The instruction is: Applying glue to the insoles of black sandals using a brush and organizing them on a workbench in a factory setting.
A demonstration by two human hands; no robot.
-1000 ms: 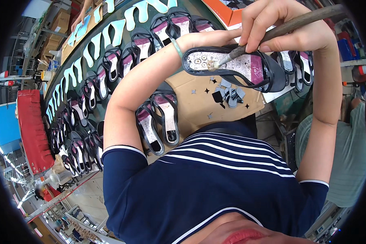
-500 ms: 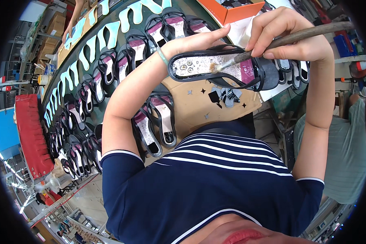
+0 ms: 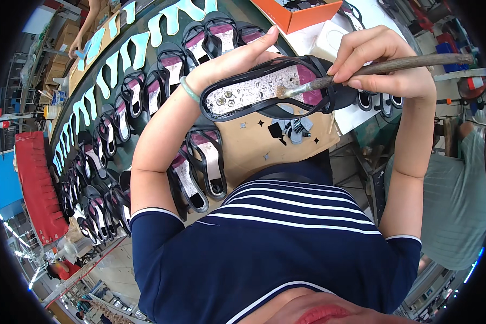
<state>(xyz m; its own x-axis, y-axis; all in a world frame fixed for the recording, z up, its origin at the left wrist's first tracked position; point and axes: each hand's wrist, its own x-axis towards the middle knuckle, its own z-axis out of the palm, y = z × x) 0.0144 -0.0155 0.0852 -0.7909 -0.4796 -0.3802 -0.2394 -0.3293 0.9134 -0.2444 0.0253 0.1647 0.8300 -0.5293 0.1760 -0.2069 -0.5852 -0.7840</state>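
A black strappy sandal (image 3: 248,95) is held up at chest height. Its footbed is speckled white with metal fasteners at one end and a purple patch toward the other. My left hand (image 3: 233,63) supports it along the far side, thumb stretched out, the other fingers mostly hidden behind it. Between the fingertips of my right hand (image 3: 386,67) is a brush (image 3: 443,60) with a long wooden handle. Its pale bristles touch the footbed near the middle. Below lies brown cardboard (image 3: 248,146) with dark and grey scraps (image 3: 291,129) on it.
Two similar sandals (image 3: 208,156) lie by my left arm. Several more sandals (image 3: 173,67) and pale insoles (image 3: 137,48) line the curved green table. An orange box (image 3: 308,20) stands at the back. Another person's hand (image 3: 76,47) works at the far left; someone in grey-green (image 3: 453,200) is at right.
The sandal and both hands have shifted left in view, the right hand also a little lower. The brush still touches the footbed, its bristles slightly nearer the purple patch.
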